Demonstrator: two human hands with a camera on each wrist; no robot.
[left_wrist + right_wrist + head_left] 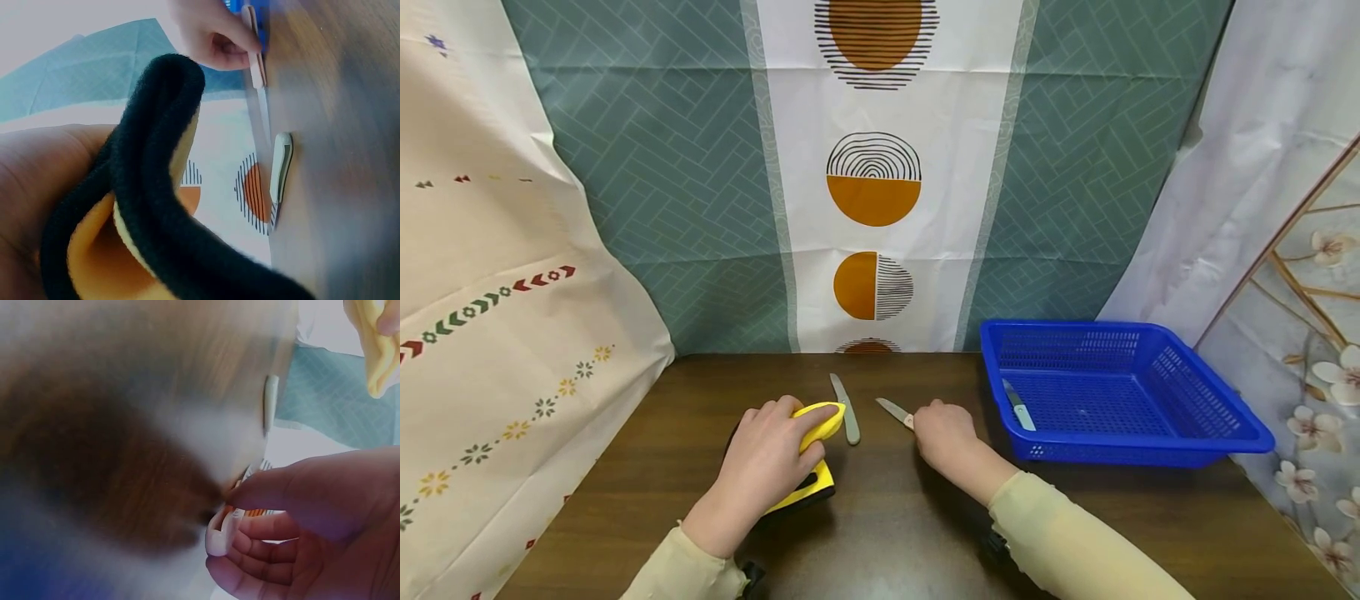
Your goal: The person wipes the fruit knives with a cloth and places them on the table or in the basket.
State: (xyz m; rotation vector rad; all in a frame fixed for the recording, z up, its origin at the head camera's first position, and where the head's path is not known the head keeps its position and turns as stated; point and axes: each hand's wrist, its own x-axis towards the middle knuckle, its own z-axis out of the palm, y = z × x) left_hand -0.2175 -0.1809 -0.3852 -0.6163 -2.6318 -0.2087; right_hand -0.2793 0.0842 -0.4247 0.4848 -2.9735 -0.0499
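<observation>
My left hand (760, 458) grips a folded yellow cloth (822, 423) with a thick black edge, held over the table's left-middle part. In the left wrist view the cloth's dark border (156, 156) bulges up close to the camera. My right hand (946, 433) pinches a small knife by its pale pink handle (219, 539); the blade (893, 410) points away to the left, low over the table. Between the two hands lies a second knife (850, 423) with a pale green handle, its blade toward the back.
A blue plastic basket (1138, 450) stands on the right of the brown wooden table (895, 533). Inside it, by the left wall, is a knife (1022, 414) with a light handle. Patterned curtains (700, 208) hang behind the table and at both sides.
</observation>
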